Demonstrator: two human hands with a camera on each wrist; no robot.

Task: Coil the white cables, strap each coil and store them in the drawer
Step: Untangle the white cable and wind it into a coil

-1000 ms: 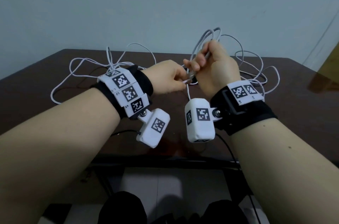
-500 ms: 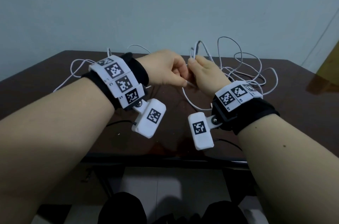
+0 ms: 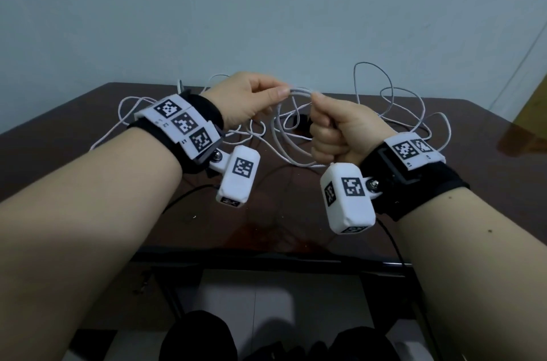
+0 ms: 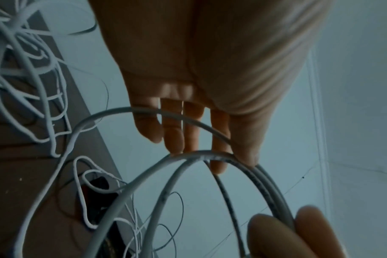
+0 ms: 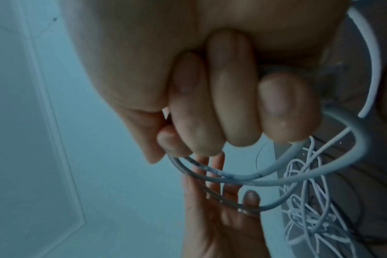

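A white cable [image 3: 300,91] runs in several strands between my two hands above the dark table [image 3: 485,183]. My left hand [image 3: 284,92] pinches the strands between thumb and forefinger; its other fingers [image 4: 175,132] lie fairly straight. My right hand [image 3: 318,99] is a fist, gripping the same strands at its top, with the fingers [image 5: 234,97] curled tight. Loops of the held cable [image 3: 281,150] hang down to the table. More loose white cable [image 3: 414,112] lies tangled behind the right hand and at the left [image 3: 124,106]. No drawer shows in any view.
A small black object [image 3: 300,121] lies on the table under the hanging loops. A thin black cord [image 3: 189,192] runs along the table near its front edge. A plain pale wall [image 3: 266,5] stands behind the table.
Both hands rose and drew apart, so a short bundle of cable strands is now stretched between them. The right hand has turned into a fist, and loops now hang below.
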